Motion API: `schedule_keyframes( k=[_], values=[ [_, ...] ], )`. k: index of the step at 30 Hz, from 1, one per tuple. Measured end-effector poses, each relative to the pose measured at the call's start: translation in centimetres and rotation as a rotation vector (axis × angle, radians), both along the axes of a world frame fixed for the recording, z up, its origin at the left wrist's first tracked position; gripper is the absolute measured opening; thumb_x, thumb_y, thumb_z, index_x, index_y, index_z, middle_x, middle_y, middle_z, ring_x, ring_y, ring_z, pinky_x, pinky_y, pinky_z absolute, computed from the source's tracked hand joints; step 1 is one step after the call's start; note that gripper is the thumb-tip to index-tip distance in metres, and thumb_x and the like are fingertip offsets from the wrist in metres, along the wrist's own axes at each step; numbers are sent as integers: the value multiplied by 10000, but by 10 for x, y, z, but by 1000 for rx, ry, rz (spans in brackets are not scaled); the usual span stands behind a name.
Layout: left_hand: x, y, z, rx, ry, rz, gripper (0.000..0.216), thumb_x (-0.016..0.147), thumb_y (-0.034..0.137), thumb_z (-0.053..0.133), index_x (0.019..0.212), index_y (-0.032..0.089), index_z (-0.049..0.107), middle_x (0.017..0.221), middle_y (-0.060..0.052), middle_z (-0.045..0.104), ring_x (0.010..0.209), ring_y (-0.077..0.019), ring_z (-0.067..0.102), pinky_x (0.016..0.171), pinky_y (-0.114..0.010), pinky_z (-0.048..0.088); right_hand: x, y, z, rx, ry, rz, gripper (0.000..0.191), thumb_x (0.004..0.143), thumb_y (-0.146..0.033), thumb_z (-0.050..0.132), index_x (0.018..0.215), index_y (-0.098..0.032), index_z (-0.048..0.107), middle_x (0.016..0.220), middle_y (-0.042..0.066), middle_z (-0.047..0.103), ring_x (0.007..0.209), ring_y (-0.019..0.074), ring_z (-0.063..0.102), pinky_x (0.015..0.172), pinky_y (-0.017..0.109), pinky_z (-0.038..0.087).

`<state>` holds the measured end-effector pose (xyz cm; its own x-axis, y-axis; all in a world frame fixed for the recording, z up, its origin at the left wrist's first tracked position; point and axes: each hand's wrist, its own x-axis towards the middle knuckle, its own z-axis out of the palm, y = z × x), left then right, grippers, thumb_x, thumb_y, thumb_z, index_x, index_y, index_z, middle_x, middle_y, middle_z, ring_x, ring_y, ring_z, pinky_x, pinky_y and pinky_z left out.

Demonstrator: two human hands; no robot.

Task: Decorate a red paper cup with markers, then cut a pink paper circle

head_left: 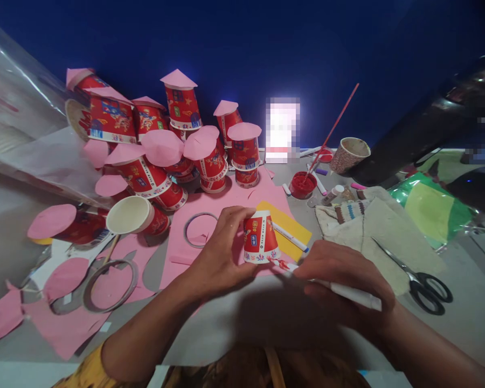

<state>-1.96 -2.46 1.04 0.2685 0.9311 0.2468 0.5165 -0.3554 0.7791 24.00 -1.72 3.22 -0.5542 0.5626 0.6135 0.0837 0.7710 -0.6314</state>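
Note:
A red paper cup (261, 237) with a white stripe and printed border stands upside down in the middle, its narrow base upward. My left hand (228, 242) grips it from the left, thumb low and fingers near the top. A white marker (355, 295) is held in my right hand (343, 264), its red-stained front end at the cup's lower right rim. Whether the tip touches the rim, I cannot tell. Just behind, a second white marker (289, 237) with a blue end lies on yellow paper (299, 218). Pink paper (275, 196) is spread beneath.
Several red cups with pink paper cone tops (145, 167) are stacked at back left. Tape rolls (87, 293) lie at left. On the right are a red paint pot (303, 186) with a stick, a cloth (382, 226) and black-handled scissors (418, 283).

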Motion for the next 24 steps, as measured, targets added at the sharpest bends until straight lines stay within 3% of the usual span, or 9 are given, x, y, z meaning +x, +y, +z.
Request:
schedule_keyframes(
  k=[5, 9, 13, 24],
  values=[
    [0, -1, -2, -8, -42, 14, 779, 793, 290, 841, 1455, 318, 431, 1447, -114, 505, 1366, -331, 539, 1155, -566, 527, 2, -2, 4, 21, 9, -30, 139, 982, -128, 639, 1083, -197, 705, 784, 35, 779, 631, 169, 702, 590, 301, 538],
    [-1, -3, -5, -44, -96, 21, 827, 795, 165, 754, 1517, 324, 383, 1526, -115, 453, 1430, -321, 510, 1202, -573, 493, 4, -2, 8, 89, 29, -150, 198, 947, -79, 613, 1079, -202, 696, 744, 34, 753, 602, 179, 674, 572, 316, 526],
    [-4, -2, -7, -65, -85, 15, 929, 762, 81, 691, 1583, 351, 349, 1601, -106, 400, 1513, -330, 439, 1233, -565, 473, 5, -1, 5, 77, 26, -272, 143, 935, -93, 641, 1008, -207, 686, 715, 32, 713, 597, 179, 658, 546, 303, 505],
    [-4, 0, -14, -90, -178, -23, 900, 740, 63, 687, 1551, 310, 385, 1587, -118, 420, 1524, -338, 442, 1296, -549, 389, 0, -1, 3, 33, 98, -192, 117, 946, -111, 652, 983, -215, 692, 675, 21, 714, 573, 188, 672, 557, 313, 523]
  ],
)
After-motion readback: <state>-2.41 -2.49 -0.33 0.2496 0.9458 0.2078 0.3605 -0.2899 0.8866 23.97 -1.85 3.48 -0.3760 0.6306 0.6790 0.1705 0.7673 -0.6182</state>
